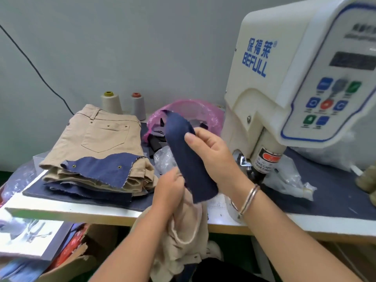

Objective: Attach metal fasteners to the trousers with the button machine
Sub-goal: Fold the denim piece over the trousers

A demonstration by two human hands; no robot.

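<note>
Pink bag on bench: dark fabric scraps. Denim strip: pinched by right hand, long axis near-upright, before button machine. Left hand fingers grip beige trousers below.

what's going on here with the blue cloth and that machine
A person at a table holds a blue cloth strip up in the right hand, while the left hand grips beige trousers below it. The button machine stands to the right, nothing under it. Folded trousers are stacked at left.
</note>
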